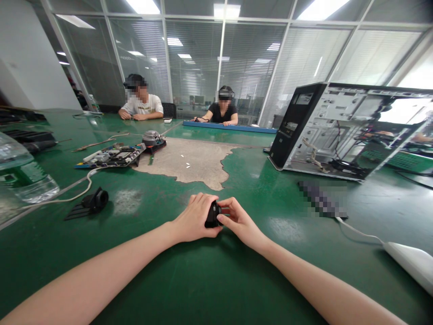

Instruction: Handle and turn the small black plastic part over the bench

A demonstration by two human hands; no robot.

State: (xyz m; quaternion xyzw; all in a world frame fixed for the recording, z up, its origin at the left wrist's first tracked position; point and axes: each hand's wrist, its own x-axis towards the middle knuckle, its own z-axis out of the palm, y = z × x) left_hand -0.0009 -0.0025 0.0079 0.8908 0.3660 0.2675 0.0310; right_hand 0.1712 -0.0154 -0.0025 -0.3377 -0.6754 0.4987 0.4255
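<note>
A small black device with a round part on its right side is held just above or on the green table, near the middle of the view. My left hand wraps round it from the left, the fingers over its far side and the thumb at its near side. From the right, my right hand pinches the round part between thumb and fingers. The underside of the device is hidden.
An open computer case stands at the right. Left of centre lies a circuit board beside a round fan. A black bracket, a plastic bottle, a cable and a white power bank lie around. Two people sit opposite.
</note>
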